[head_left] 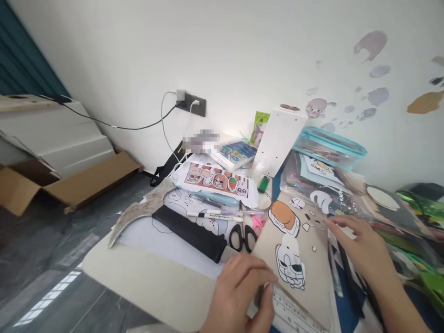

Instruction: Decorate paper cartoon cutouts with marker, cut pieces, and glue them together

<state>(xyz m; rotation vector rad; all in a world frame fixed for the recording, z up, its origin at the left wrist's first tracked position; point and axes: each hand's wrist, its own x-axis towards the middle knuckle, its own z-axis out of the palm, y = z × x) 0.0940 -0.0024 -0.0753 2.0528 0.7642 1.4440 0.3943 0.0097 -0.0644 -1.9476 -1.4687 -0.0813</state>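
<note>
My left hand is at the lower left edge of a tan cardboard sheet, fingers bent and thumb slightly apart, with nothing visible between them. My right hand reaches over the sheet's right edge. Its thumb and forefinger come together beside small paper pieces; whether they pinch one is unclear. On the sheet lie an orange-and-white cartoon cutout, a white cartoon face cutout and several small bits. Just left are black-handled scissors and a sickle-shaped tool with a black grip.
Behind are a marker, a pack with cartoon stickers, a green lighter-like object, a white box and a teal-edged clear pouch. Plastic bags and papers crowd the right side. A cardboard box stands on the floor.
</note>
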